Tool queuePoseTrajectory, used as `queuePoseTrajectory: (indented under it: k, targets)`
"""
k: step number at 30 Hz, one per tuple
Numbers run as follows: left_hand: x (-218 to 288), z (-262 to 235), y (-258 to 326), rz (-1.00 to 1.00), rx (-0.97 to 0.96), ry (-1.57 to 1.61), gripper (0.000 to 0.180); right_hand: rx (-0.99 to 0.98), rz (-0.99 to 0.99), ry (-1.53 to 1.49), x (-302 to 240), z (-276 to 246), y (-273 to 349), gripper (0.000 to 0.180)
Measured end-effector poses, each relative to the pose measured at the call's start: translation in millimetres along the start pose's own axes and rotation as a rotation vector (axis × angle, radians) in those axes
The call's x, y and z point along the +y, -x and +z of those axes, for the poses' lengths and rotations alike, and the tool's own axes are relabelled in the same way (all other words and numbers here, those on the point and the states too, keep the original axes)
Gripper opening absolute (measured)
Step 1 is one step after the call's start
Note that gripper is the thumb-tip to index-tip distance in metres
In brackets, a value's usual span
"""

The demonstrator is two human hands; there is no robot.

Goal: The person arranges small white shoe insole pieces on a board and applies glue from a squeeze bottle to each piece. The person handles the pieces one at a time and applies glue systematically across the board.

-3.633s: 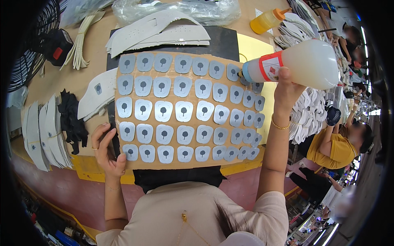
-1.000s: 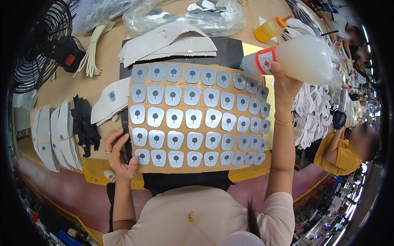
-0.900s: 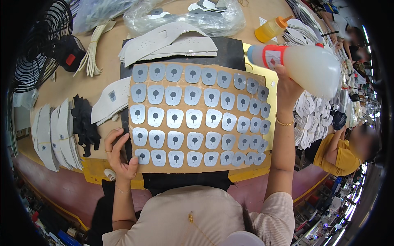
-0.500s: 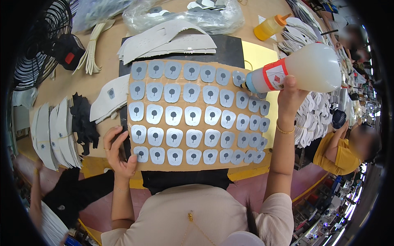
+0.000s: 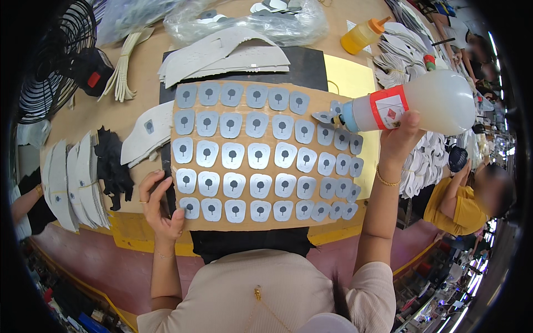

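A brown cardboard sheet carries rows of small grey rounded patches, each with a darker tree-shaped mark. My left hand grips the sheet's left edge, thumb by the bottom corner patch. In my right hand a translucent plastic bottle lies tipped over, with milky contents, a red-bordered label and a pale blue collar. Its dark nozzle points left at the sheet's upper right. One patch sits askew at the nozzle tip, seemingly touching it, out of line with its row.
White cut pieces lie on a dark board behind the sheet. Further back are a clear plastic bag and a yellow bottle. A black fan stands at left. Stacked white pieces lie below it. A person in yellow is at right.
My right hand has moved the bottle a little right and down. The top-row patch by the nozzle has shifted toward me and turned askew. My left hand stays on the sheet's edge.
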State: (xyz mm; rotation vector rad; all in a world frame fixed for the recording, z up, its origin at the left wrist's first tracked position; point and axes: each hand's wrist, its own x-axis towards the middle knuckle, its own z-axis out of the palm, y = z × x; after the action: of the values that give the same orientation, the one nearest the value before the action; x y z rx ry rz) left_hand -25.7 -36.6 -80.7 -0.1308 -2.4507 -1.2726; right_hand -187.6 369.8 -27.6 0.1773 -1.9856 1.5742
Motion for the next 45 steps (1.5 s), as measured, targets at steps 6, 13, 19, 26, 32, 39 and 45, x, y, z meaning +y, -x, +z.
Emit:
queuePoseTrajectory:
  k: [6, 13, 19, 26, 32, 39, 45]
  targets:
    - [1, -2, 0, -0.056, 0.084, 0.084, 0.061, 0.006, -0.020, -0.006, 0, 0, 1, 0.064]
    - [61, -12, -67, 0.068, 0.033, -0.039, 0.045, 0.017, -0.040, 0.039, 0, 3, -7, 0.065]
    - [91, 81, -151, 0.353, -0.320, -0.008, 0.026, 0.013, -0.051, -0.005, -8, 17, -10, 0.065]
    - [103, 149, -162, 0.444, -0.425, 0.027, 0.020, 0.069, 0.008, -0.081, -25, 25, -9, 0.055]
    - [105, 164, -168, 0.472, -0.435, 0.036, 0.011, 0.120, -0.055, -0.006, -12, 4, -10, 0.049]
    - [102, 169, -188, 0.732, -0.367, -0.080, 0.010, 0.518, 0.087, -0.422, -46, -31, -18, 0.072]
    - [95, 174, -189, 0.836, -0.490, -0.156, 0.004, 0.463, 0.108, -0.328, -64, -59, -7, 0.086]
